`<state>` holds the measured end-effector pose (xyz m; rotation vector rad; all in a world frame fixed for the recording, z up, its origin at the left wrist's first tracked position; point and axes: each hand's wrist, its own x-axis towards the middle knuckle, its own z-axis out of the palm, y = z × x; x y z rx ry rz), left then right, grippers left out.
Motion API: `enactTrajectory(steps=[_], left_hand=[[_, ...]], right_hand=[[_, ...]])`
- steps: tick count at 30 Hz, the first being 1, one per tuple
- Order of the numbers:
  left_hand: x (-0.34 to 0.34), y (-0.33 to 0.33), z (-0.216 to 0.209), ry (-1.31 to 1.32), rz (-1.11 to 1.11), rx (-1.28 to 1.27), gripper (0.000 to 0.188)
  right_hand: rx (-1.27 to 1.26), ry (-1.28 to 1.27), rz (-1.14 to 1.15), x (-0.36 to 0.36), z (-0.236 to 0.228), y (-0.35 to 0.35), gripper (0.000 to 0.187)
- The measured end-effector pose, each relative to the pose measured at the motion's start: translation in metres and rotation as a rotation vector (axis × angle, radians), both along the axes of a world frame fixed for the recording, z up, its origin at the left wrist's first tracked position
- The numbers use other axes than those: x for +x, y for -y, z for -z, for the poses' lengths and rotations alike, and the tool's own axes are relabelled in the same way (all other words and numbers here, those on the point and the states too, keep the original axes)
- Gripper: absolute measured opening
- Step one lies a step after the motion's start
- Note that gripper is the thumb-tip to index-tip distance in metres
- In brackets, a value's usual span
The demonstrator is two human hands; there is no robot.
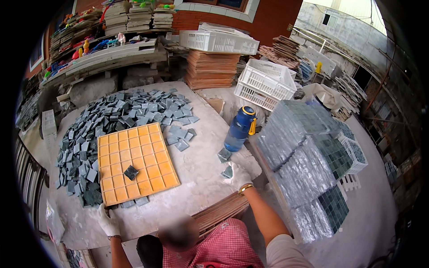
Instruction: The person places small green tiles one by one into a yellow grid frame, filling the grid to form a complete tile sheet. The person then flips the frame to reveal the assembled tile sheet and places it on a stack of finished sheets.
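Observation:
A yellow grid tray (136, 152) with raised square cells lies tilted on the table, its left side over loose tiles. One dark stone tile (131, 173) rests loosely across its cells. My left hand (108, 222), in a white glove, grips the tray's near left corner. Near the table's right edge, my gloved right hand (240, 177) has its fingers on a small green tile (227, 172). Just beyond that hand sits another small stack of tiles (224, 155). A large heap of grey-green square tiles (129, 107) spreads behind and left of the tray.
A blue water jug (240, 129) with a yellow handle stands beyond my right hand. Plastic-wrapped tile stacks (299, 147) rise at the right. White crates (268, 80) and a stack of reddish sheets (210, 69) are behind the table (201, 165). Colourful toys line a far shelf (107, 51).

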<state>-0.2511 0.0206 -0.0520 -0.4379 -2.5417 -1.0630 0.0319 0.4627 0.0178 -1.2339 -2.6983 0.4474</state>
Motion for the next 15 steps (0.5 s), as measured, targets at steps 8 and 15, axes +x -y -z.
enactTrajectory(steps=[8, 15], left_hand=[[0.0, -0.001, -0.002, -0.044, 0.036, 0.016, 0.034], [0.004, 0.003, -0.003, -0.046, 0.009, 0.047, 0.035]], right_hand=[[0.026, -0.077, 0.15, -0.005, 0.005, -0.04, 0.078], [0.04, -0.037, 0.337, -0.03, -0.009, -0.032, 0.075]])
